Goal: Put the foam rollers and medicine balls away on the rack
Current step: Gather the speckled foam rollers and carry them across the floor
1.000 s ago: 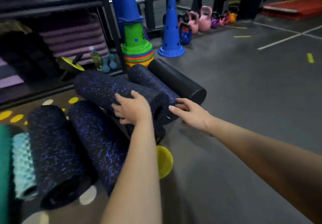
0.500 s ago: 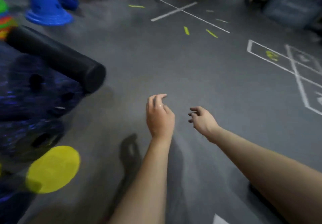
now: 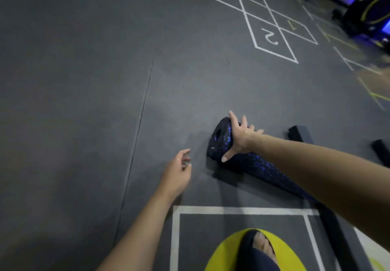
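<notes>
A black foam roller with blue speckles (image 3: 256,165) lies on the grey gym floor, its hollow end facing left. My right hand (image 3: 239,136) rests over that end, fingers spread across the top and thumb down the near side, gripping it. Just left of the roller, my left hand (image 3: 177,175) hovers above the floor with its fingers loosely apart and nothing in it. No rack and no medicine balls are in view.
White hopscotch squares with numbers (image 3: 268,36) are painted at the upper right. A yellow floor disc (image 3: 223,254) lies under my sandalled foot (image 3: 259,249) inside a white box outline. Dark blocks (image 3: 299,132) sit to the right; machines (image 3: 367,15) stand at the far right.
My view has swung right, away from the stacked rollers and cones to open floor. My right hand has come down onto a speckled roller; my left hand stays empty.
</notes>
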The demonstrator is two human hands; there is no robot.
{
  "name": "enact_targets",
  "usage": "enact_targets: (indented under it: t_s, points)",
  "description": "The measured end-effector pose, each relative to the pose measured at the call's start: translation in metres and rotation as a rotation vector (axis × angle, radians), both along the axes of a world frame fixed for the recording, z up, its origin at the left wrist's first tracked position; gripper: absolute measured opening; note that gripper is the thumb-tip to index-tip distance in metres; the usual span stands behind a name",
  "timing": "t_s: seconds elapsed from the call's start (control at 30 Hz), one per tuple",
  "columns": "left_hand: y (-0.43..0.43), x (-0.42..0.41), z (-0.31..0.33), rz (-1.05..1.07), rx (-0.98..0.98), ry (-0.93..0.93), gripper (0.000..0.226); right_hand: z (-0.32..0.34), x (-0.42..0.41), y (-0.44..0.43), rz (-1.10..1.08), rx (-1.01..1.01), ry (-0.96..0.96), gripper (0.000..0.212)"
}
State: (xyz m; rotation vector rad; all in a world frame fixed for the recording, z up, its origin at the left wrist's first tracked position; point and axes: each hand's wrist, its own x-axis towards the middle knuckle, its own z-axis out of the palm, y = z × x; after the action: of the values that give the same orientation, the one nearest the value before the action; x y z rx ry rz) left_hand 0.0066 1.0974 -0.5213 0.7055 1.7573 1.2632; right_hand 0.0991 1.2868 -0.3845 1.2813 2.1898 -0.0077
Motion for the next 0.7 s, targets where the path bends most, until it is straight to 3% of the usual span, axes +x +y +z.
enact_targets:
  t_s: [0.07, 0.2, 0.3, 0.4, 0.47, 0.6, 0.63, 0.7]
  points:
    - [0.001, -0.011, -0.001, 0.035, -0.026, -0.023, 0.042, 0.000, 0.006, 0.007, -0.050, -0.028, -0.008, 0.173]
    - [0.001, -0.035, 0.012, 0.157, 0.006, -0.171, 0.034, 0.019, -0.025, -0.008, 0.118, 0.006, 0.161, 0.162]
    - [-0.013, -0.059, 0.025, 0.434, 0.069, -0.301, 0.034, 0.045, -0.103, -0.031, 0.027, -0.164, 0.577, 0.152]
    - [-0.046, -0.092, 0.047, 0.840, 0.027, -0.197, 0.048, 0.061, -0.177, -0.043, -0.245, -0.316, 1.044, 0.117]
    - [-0.073, -0.116, 0.061, 1.029, 0.008, -0.191, 0.051, 0.057, -0.199, -0.051, -0.223, -0.377, 0.969, 0.097]
    - [-0.124, -0.155, 0.064, 1.044, -0.146, -0.128, 0.078, 0.024, -0.198, -0.098, -0.051, -0.747, 0.279, 0.115]
    - [-0.134, -0.161, 0.063, 0.994, -0.193, -0.107, 0.080, 0.016, -0.198, -0.117, -0.038, -0.860, 0.206, 0.115]
    - [-0.148, -0.164, 0.057, 0.966, -0.273, -0.174, 0.067, 0.000, -0.204, -0.150, 0.035, -0.950, 0.272, 0.111]
